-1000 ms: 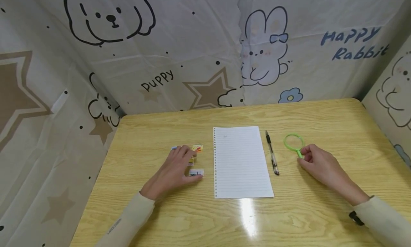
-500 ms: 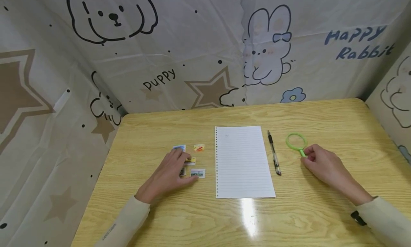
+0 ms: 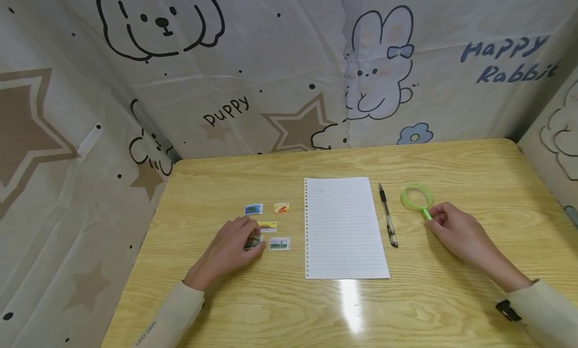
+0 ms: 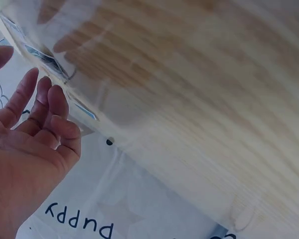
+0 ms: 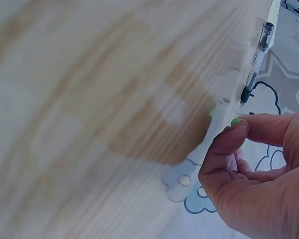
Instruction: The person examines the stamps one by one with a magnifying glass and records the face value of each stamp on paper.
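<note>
My left hand (image 3: 230, 245) hovers over or lightly touches the left part of a group of small stamps, its fingers loosely bent with nothing gripped. Partly under its fingertips lie a dark stamp (image 3: 253, 243) and a yellow stamp (image 3: 268, 227). Beyond them are a blue stamp (image 3: 254, 209) and an orange-and-yellow stamp (image 3: 282, 208); a pale green stamp (image 3: 280, 244) lies to the right of the thumb. My right hand (image 3: 458, 235) pinches the handle of a green magnifying glass (image 3: 402, 200) between thumb and fingers. In the right wrist view only the green handle tip (image 5: 235, 121) shows.
A lined sheet of paper (image 3: 345, 227) with punched holes lies mid-table between the hands. Beside its right edge is a black pen (image 3: 388, 215). The wooden table (image 3: 226, 308) meets a patterned cloth backdrop (image 3: 289, 62) at the back and sides.
My left hand has drawn back toward the lower left, uncovering the blue stamp and more of the others. My right hand keeps its pinch on the magnifying glass, whose ring looks slightly more tilted.
</note>
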Motion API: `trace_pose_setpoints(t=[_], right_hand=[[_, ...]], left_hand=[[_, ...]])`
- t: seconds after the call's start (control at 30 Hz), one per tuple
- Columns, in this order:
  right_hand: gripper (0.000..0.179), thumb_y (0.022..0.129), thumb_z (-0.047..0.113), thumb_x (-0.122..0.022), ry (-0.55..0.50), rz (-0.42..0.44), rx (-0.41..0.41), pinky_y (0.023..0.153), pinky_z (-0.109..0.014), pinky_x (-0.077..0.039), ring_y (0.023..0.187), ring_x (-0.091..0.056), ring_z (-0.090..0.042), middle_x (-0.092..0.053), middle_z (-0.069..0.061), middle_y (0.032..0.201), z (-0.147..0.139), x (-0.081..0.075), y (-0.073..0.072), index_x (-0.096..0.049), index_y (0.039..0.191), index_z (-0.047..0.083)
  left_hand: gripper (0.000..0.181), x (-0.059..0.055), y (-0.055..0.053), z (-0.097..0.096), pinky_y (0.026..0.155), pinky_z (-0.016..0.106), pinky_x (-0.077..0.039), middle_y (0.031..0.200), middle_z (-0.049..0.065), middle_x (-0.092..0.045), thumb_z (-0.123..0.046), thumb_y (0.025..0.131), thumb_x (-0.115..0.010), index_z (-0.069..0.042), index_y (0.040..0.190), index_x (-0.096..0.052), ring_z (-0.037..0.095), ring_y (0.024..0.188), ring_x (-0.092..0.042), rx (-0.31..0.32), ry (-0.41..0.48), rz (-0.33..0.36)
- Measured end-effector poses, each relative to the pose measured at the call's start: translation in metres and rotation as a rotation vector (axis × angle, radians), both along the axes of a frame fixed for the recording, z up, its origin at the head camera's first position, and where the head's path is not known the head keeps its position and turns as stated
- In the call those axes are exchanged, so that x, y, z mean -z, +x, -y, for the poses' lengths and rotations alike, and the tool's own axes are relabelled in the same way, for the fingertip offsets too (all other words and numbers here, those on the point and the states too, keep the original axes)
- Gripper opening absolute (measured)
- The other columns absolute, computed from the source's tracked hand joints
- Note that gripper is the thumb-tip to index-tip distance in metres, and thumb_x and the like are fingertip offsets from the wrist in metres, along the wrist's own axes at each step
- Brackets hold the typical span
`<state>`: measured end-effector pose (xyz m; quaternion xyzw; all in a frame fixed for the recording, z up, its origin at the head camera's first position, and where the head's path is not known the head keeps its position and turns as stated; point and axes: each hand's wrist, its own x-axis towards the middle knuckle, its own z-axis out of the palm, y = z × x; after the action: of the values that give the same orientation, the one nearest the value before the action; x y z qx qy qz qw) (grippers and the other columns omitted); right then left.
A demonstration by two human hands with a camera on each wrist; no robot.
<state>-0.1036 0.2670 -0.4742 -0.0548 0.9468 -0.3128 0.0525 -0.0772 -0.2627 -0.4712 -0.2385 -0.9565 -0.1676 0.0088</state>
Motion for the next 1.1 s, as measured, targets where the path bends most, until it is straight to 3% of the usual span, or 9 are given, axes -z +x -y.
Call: trace_pose_setpoints(t=[0.43,0.83,1.1], right_hand=[[0.026,0.109,0.015,-0.069,-0.068,-0.093,0.002,0.068,-0.025,-0.044,0.081,-0.056,-0.014,-0.067,-0.009,0.098,0.011,-0.005,0.001,-0.065,0.124,-0.006],[0.023,0.108,0.009,-0.068,-0.171,-0.112,-0.059,0.069,-0.022,-0.046,0.084,-0.057,-0.014,-0.066,-0.01,0.101,0.036,-0.02,-0.001,-0.064,0.124,-0.006],[0.023,0.106,0.008,-0.071,-0.217,-0.072,-0.103,0.07,-0.024,-0.048,0.084,-0.059,-0.017,-0.067,-0.009,0.1,0.065,-0.029,-0.006,-0.064,0.124,-0.006]], left_hand=[[0.021,0.006,0.003,0.007,0.068,0.033,-0.04,0.083,-0.005,-0.051,-0.016,0.096,-0.084,-0.013,0.093,-0.064,0.011,0.073,-0.043,0.014,-0.012,-0.058],[0.021,0.004,0.004,0.01,0.071,0.034,-0.045,0.09,-0.003,-0.057,-0.017,0.095,-0.088,-0.009,0.097,-0.068,0.015,0.08,-0.048,0.01,-0.035,-0.054],[0.02,0.001,0.004,0.01,0.076,0.037,-0.047,0.095,-0.001,-0.059,-0.015,0.098,-0.085,-0.007,0.103,-0.068,0.017,0.085,-0.05,0.029,-0.05,-0.031]])
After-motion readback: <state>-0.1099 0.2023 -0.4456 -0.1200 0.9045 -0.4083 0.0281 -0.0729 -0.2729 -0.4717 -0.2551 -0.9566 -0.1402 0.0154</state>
